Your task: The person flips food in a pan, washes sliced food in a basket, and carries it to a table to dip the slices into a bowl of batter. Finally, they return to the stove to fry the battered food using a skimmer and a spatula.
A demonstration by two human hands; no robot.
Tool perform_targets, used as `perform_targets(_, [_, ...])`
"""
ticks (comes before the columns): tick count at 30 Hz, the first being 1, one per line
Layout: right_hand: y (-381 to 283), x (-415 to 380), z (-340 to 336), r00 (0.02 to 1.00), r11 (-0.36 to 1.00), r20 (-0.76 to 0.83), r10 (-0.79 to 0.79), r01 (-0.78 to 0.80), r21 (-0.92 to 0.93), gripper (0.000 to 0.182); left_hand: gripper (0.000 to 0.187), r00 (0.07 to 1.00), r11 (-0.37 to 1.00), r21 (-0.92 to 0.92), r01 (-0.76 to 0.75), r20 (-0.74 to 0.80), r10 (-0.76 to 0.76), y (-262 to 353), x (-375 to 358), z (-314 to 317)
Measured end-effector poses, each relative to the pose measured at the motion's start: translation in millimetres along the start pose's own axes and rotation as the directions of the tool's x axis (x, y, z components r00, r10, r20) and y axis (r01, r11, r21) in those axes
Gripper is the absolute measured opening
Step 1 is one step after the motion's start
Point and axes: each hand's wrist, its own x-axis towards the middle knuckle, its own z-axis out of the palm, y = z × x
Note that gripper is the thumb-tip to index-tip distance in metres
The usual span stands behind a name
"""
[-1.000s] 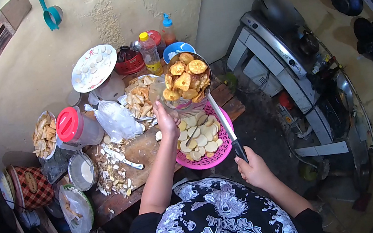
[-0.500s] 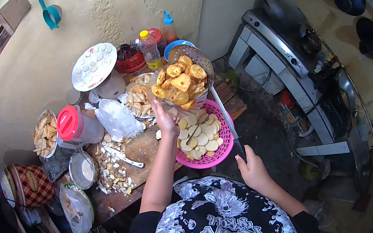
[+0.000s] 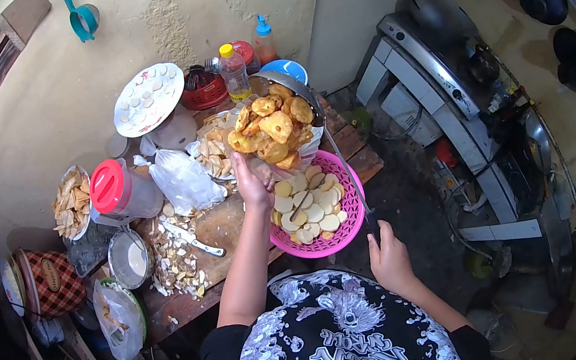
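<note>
1. Head view: right hand closed around the black grip of a long-handled skimmer ladle, low at the table's near edge, beside the pink basket.
2. Ladle bowl raised and tilted toward the left, heaped with golden fried slices, above the far rim of the pink plastic basket.
3. Left hand lifted under the ladle bowl, fingers closed on the edge of a clear plastic bag just below the fried slices; exact grip hard to tell.
4. Pale raw slices piled inside the pink basket, with a spoon-like utensil lying among them.
5. On the wooden table to the left: a knife beside scattered peelings, a jug with a red lid, a white plastic bag.
6. Further back against the wall: a white plate of pale pieces, a yellow-capped oil bottle, a blue bowl.
7. Off to the right: a gas stove.
</note>
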Motion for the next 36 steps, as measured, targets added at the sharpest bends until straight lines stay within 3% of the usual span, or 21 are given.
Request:
perform_targets(13, [11, 4, 10, 0.996, 0.998, -0.085, -0.026, 0.030, 0.056, 0.030, 0.046, 0.999, 0.999, -0.022, -0.038, 0.009, 0.038, 7, 0, -11])
perform_targets(19, [12, 9, 16, 0.982, 0.955, -0.166, -0.092, 0.134, 0.264, 0.029, 0.042, 0.999, 0.998, -0.043, -0.036, -0.001, 0.036, 6, 4, -23])
perform_targets(22, [21, 14, 19, 0.988, 0.859, 0.076, 0.131, -0.151, 0.488, 0.021, 0.050, 0.998, 0.998, -0.030, -0.048, 0.034, 0.049, 5, 8, -32])
perform_targets(25, [4, 25, 1, 0.903, 0.412, 0.371, 0.218, -0.430, 0.804, 0.011, 0.046, 1.000, 0.998, -0.057, -0.017, 0.023, 0.018, 6, 6, -43])
perform_targets(26, [3, 33, -3, 0.877, 0.374, 0.421, 0.231, -0.479, 0.794, 0.007, 0.047, 0.999, 0.998, -0.024, -0.050, 0.002, 0.050, 9, 4, -43])
perform_targets(29, [28, 67, -18, 0.800, 0.287, 0.565, 0.205, -0.601, 0.746, 0.024, 0.050, 0.995, 0.997, -0.015, -0.075, 0.062, 0.076, 21, -9, -52])
perform_targets(31, [60, 89, -16, 0.764, 0.318, 0.631, 0.134, -0.636, 0.703, 0.031, 0.057, 0.998, 0.998, -0.007, -0.066, 0.001, 0.066, 25, -17, -64])
perform_targets(32, [69, 97, -13, 0.758, 0.397, 0.637, 0.139, -0.632, 0.666, 0.031, 0.058, 0.998, 0.998, -0.002, -0.057, -0.025, 0.057, 28, -21, -72])
perform_targets(36, [92, 117, -4, 0.680, 0.487, 0.725, 0.105, -0.671, 0.559, 0.029, 0.059, 0.989, 0.996, 0.027, -0.080, -0.124, 0.083, 36, -43, -98])
